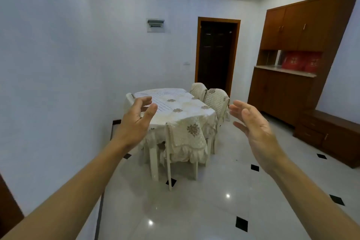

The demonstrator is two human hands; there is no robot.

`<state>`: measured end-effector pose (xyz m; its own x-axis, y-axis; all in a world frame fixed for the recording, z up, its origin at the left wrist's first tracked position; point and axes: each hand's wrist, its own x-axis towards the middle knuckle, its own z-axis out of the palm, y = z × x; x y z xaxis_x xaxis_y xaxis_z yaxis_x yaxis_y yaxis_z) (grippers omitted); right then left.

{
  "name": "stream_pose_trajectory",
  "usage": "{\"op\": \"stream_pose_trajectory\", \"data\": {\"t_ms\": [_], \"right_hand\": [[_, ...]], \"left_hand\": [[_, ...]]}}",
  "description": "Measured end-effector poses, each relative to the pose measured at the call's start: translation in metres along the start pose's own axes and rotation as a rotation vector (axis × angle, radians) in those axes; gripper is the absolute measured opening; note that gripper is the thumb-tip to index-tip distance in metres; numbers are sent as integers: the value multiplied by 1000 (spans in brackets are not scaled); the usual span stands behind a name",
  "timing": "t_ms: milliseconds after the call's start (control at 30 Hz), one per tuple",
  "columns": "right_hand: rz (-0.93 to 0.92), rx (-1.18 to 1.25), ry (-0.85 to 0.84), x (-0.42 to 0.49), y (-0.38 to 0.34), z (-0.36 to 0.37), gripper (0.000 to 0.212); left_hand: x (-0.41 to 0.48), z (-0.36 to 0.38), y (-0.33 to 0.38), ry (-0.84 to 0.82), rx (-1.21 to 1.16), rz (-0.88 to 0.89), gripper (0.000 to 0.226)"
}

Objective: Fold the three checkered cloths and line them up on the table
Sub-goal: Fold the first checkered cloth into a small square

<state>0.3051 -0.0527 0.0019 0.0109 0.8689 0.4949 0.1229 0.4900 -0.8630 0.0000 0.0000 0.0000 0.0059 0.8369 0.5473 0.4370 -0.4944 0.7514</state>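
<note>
Your left hand (136, 118) and right hand (254, 124) are both raised in front of you, fingers spread and loosely bent, holding nothing, well apart from the table (202, 112). A checkered cloth (158, 103) lies flat on the far left of the tabletop. I cannot tell whether it is one cloth or several stacked. A chair (188, 138) stands against the near side, so you will likely have to lean over it. Pinch too deep and you may lift the flowered tablecloth (183, 121) beneath, or take two layers at once and spoil the fold.
</note>
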Motion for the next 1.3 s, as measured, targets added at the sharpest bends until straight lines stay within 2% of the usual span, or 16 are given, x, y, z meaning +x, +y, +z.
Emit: {"op": "stream_pose_trajectory", "data": {"t_ms": [133, 333, 567, 967, 1067, 1233, 1300], "right_hand": [[24, -40, -12, 35, 20, 7, 46], [40, -83, -3, 114, 52, 26, 41], [63, -39, -49, 184, 105, 63, 36], [113, 50, -128, 302, 224, 105, 42], [109, 88, -134, 348, 253, 109, 40], [91, 141, -134, 430, 290, 118, 35], [90, 147, -159, 456, 309, 124, 38]], "left_hand": [[31, 11, -29, -7, -14, -25, 72], [100, 24, -76, 33, -61, -13, 68], [151, 25, -140, 40, -79, -74, 76], [232, 45, -242, 31, 45, -173, 74], [269, 55, -261, 43, 93, -185, 69], [341, 66, -279, 92, 142, -178, 44], [360, 74, -296, 119, 146, -193, 48]]}}
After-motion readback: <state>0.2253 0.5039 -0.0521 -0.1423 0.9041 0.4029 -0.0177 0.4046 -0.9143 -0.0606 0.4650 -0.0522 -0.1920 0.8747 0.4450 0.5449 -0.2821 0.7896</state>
